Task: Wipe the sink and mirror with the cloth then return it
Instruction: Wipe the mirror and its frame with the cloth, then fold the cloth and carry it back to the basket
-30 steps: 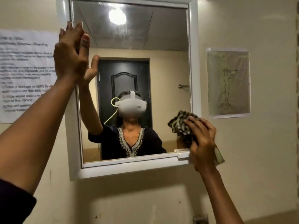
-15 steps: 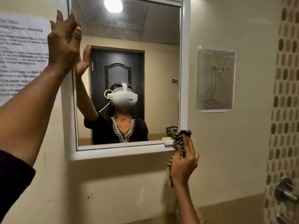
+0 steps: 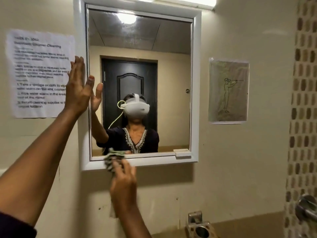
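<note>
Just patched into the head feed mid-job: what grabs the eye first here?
The white-framed wall mirror fills the centre, with the left hand pressed flat against its left frame edge. Below, the right hand holds a crumpled green striped cloth against the frame's bottom rail, left of centre. A printed white instruction sheet hangs on the wall to the mirror's left, and a line drawing of a standing figure hangs to its right.

Mirror (image 3: 171,66): glossy glass, faintly smeared near the top; frame (image 3: 197,83) smooth white, semi-gloss. Cloth (image 3: 111,158): soft crumpled fabric, striped. Instruction sheet (image 3: 39,74): matt white paper, slightly wrinkled. Drawing (image 3: 228,91) under shiny clear film. Wall (image 3: 240,169): matt cream paint. Soap holder (image 3: 199,227): shiny metal.
</note>
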The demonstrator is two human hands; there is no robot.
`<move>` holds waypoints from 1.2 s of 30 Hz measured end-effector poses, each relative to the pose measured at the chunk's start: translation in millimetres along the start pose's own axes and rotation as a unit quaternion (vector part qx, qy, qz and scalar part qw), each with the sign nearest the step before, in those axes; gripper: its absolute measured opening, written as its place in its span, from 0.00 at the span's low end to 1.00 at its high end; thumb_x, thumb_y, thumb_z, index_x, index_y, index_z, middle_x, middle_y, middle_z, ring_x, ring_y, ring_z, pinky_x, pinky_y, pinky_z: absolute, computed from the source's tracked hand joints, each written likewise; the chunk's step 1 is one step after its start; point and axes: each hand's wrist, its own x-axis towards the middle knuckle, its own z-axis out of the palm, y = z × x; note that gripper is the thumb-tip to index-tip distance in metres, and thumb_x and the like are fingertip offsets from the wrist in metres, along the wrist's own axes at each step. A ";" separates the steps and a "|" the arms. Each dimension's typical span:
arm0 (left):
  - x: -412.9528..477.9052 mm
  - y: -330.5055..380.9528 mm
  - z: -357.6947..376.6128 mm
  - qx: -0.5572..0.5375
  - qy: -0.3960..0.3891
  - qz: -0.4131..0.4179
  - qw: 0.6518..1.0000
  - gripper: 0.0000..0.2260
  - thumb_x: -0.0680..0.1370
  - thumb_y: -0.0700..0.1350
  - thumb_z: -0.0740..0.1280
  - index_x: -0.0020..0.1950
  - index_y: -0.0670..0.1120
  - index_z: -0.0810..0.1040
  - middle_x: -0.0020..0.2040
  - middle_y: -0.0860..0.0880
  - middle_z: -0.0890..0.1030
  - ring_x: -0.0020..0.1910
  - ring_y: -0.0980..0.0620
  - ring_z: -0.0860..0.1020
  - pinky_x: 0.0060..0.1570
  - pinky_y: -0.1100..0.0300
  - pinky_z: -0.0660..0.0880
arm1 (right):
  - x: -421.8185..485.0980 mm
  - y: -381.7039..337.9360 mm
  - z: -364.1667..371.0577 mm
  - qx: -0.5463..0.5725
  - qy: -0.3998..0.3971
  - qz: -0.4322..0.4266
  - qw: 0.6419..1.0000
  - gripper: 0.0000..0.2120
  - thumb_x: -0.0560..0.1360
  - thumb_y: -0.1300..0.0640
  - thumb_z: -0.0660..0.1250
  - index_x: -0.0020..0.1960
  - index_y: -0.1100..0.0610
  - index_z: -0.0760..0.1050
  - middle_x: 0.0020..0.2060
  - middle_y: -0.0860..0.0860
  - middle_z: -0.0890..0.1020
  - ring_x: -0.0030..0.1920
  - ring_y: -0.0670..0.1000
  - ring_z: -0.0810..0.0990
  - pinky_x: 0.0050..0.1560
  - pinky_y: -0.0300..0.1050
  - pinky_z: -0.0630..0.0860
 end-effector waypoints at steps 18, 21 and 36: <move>-218.8 154.0 16.4 -0.346 -0.304 -0.349 0.816 0.15 0.78 0.52 0.59 0.58 0.44 0.75 0.58 0.43 0.79 0.40 0.52 0.78 0.43 0.59 0.73 | -3.0 14.6 -189.1 0.141 0.063 0.237 0.959 0.17 0.75 0.62 0.65 0.64 0.58 0.73 0.61 0.50 0.72 0.57 0.43 0.71 0.61 0.35 0.68; -233.1 190.4 44.5 -0.487 -0.376 -0.352 0.705 0.21 0.73 0.56 0.64 0.59 0.43 0.75 0.47 0.48 0.83 0.40 0.54 0.79 0.41 0.61 0.76 | -11.6 16.0 -227.5 0.168 -0.025 0.243 0.955 0.17 0.80 0.57 0.57 0.68 0.55 0.69 0.72 0.47 0.61 0.68 0.45 0.64 0.67 0.40 0.63; -329.3 408.2 113.4 -0.641 -0.531 -0.380 0.403 0.12 0.74 0.43 0.62 0.56 0.42 0.77 0.43 0.49 0.86 0.42 0.55 0.83 0.47 0.60 0.77 | -113.1 69.1 -485.6 0.033 0.023 0.404 0.914 0.13 0.66 0.56 0.77 0.46 0.61 0.79 0.41 0.51 0.84 0.42 0.48 0.82 0.46 0.40 0.79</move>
